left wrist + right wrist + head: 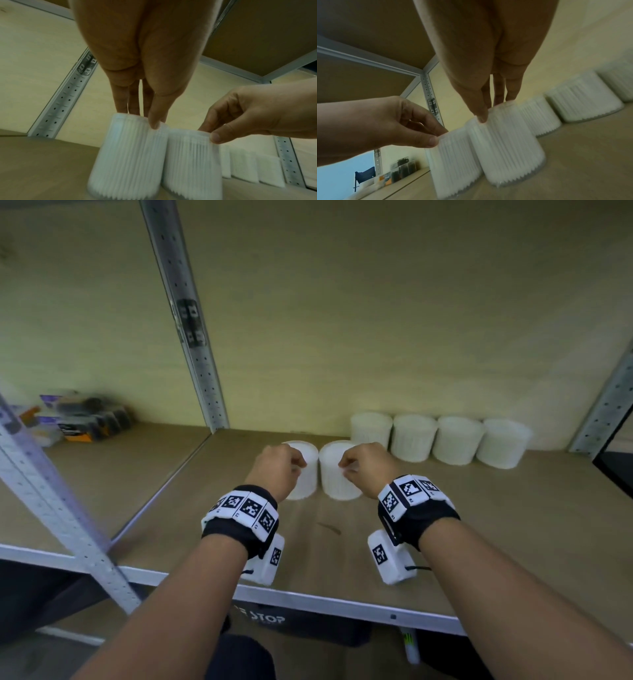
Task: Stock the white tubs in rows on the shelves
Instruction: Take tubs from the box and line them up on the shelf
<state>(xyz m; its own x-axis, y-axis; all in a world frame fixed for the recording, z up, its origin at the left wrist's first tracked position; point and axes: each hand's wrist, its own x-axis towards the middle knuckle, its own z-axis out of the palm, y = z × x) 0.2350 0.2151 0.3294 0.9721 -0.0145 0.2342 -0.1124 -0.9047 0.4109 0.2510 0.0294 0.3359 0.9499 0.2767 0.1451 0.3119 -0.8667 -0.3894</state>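
Both hands reach over a wooden shelf, each gripping the top rim of a ribbed white tub between thumb and fingertips. Left hand pinches the left tub, its thumb on the near rim and its fingers over the top, as the left wrist view shows. Just beside it, touching or nearly touching, stands the right tub, pinched the same way by the right hand; the right wrist view shows that thumb pressed on the rim. Both tubs stand upright on the shelf board, in front of and to the left of the back row of four white tubs, which sit side by side against the rear wall. Each wrist wears a black band with white marker tiles. At far left, beyond a perforated metal upright, small clear packages lie on the neighbouring shelf bay.
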